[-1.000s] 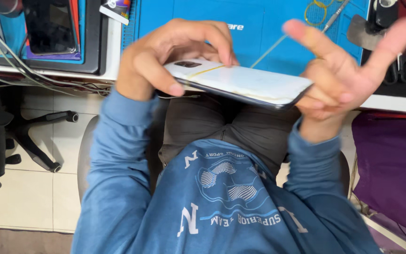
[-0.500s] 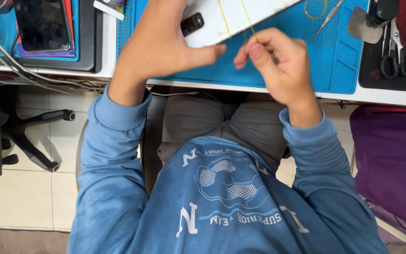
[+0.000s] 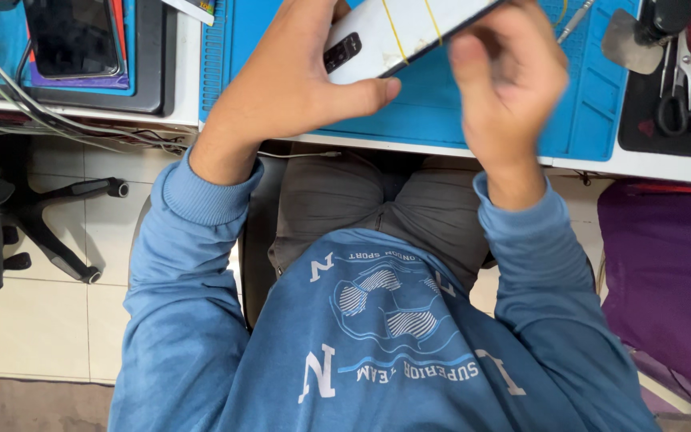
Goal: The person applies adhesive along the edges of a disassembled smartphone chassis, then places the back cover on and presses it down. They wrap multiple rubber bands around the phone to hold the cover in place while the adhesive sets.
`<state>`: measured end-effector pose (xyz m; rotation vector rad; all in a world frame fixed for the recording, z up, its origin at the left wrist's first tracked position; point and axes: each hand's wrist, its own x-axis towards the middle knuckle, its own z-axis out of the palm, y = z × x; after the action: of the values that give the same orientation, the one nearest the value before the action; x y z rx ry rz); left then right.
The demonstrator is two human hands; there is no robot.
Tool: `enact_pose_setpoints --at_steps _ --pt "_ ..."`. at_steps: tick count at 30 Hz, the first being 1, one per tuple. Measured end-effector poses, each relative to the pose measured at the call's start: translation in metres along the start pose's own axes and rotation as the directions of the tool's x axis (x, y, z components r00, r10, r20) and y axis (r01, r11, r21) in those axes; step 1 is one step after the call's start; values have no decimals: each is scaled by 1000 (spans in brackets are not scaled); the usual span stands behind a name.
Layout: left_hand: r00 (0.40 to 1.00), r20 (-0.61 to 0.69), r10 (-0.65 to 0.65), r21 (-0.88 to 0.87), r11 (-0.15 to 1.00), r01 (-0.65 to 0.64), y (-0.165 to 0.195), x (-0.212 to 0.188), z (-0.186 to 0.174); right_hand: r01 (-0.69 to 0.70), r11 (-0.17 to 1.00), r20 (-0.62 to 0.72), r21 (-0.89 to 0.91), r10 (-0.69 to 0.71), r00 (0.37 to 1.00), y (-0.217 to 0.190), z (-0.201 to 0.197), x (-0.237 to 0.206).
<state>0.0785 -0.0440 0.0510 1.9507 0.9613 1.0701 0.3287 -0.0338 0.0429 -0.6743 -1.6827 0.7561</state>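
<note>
White phone [image 3: 409, 32] | left hand [image 3: 297, 80] clamped around it | right hand [image 3: 505, 80] blurred, grip cannot tell

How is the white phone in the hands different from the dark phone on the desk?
The white phone is held up in the left hand, with the right hand at it, while the dark phone lies flat on a tray at the desk's left. The white phone has thin yellow bands round it; the dark phone has none. The white phone shows its back with a camera; the dark phone shows a black face. Both are flat and rectangular.
</note>
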Motion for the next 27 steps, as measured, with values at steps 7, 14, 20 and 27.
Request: enact_pose_setpoints --at_steps 7,14,20,27 --pt "944 291 -155 -889 322 327 -18 -21 -31 28 995 720 -93 48 693 4 66 -79" --pt "923 373 -94 -896 220 384 9 -56 -39 -472 877 617 -86 419 666 94 108 -137" --pt "855 505 -115 -831 202 518 13 -102 -54 -522 749 447 408 335 830 23 49 -121" --pt "857 512 -52 -857 36 514 1 -141 -44 -389 869 455 304 226 861 -16 -3 -29"
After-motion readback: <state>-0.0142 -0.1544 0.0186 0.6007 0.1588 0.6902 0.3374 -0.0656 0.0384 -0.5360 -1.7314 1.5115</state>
